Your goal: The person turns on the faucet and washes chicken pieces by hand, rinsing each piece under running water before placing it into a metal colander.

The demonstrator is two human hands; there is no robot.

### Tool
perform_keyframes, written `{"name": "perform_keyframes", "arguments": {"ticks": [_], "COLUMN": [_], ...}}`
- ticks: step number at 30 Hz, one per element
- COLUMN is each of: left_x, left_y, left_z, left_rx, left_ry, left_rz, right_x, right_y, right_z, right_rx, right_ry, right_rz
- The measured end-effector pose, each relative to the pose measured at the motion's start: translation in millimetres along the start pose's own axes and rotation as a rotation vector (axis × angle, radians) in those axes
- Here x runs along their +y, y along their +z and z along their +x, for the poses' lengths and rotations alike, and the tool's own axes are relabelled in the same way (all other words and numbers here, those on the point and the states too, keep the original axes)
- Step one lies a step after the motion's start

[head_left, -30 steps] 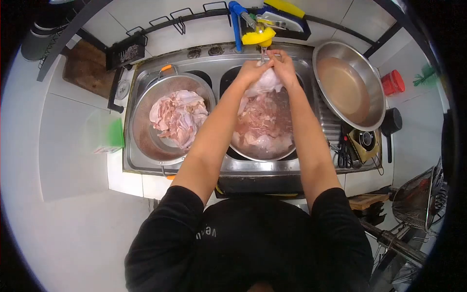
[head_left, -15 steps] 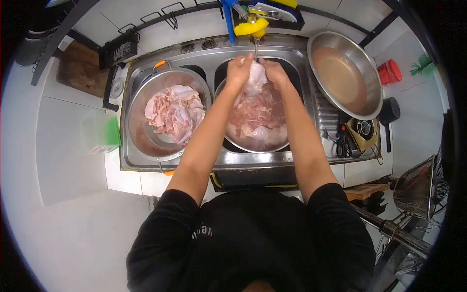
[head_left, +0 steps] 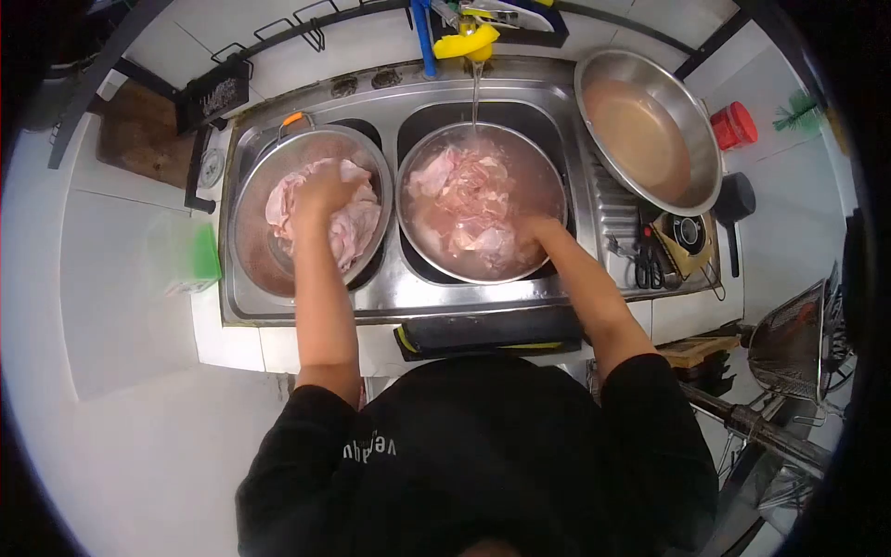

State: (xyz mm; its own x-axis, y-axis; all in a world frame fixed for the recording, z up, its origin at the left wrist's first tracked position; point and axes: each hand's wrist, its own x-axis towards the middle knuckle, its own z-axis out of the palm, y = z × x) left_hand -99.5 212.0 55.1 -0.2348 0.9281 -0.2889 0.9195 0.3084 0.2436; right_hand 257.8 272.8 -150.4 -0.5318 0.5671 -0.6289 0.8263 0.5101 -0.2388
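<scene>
My left hand is over the raw meat in the perforated metal colander on the left. Its fingers are smeared by motion, so what they hold cannot be told. At the right side of the round metal bowl in the middle basin, my right hand reaches into cloudy water beside pieces of raw meat. The fingers of that hand are hidden. Water runs in a thin stream from the tap into this bowl.
A large metal bowl of cloudy liquid rests on the drainboard at the right. Scissors, a red container and a black-handled pan lie near it. A green-lidded container stands left of the sink.
Both hands have left the piece of meat under the tap. My left hand has moved left to the colander, my right hand down to the bowl's right side. The water stream now shows.
</scene>
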Motion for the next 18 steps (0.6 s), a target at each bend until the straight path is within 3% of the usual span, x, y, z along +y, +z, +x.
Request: {"name": "perform_keyframes", "arguments": {"ticks": [1, 3, 5, 7, 10, 12, 13, 15, 18], "left_x": [23, 28, 83, 115, 133, 126, 126, 130, 144], "left_y": [-1, 64, 104, 107, 150, 181, 182, 177, 154], "left_z": [-5, 35, 36, 37, 60, 80, 83, 77, 65], "left_rx": [-0.089, 0.033, -0.057, -0.152, -0.009, 0.014, 0.030, -0.039, -0.179], "left_ry": [0.014, 0.336, 0.428, 0.598, 0.622, 0.640, 0.653, 0.622, 0.529], "left_rz": [-0.013, -0.073, 0.033, 0.007, 0.038, 0.054, 0.069, 0.162, 0.250], "right_x": [2, 1, -6, -6, 7, 14, 14, 18, 5], "right_y": [-5, -23, -32, -23, 18, 33, 22, -15, -69], "right_z": [-2, -13, -22, -23, 8, 27, 25, 19, 0], "right_rx": [0.004, 0.176, 0.258, 0.333, 0.515, 0.998, 1.003, 0.500, 0.546], "right_ry": [0.000, 0.177, 0.261, 0.355, 0.345, 0.399, 0.402, 0.367, 0.307], "right_rz": [-0.006, -0.082, -0.067, -0.043, -0.225, -0.113, -0.109, 0.002, 0.034]}}
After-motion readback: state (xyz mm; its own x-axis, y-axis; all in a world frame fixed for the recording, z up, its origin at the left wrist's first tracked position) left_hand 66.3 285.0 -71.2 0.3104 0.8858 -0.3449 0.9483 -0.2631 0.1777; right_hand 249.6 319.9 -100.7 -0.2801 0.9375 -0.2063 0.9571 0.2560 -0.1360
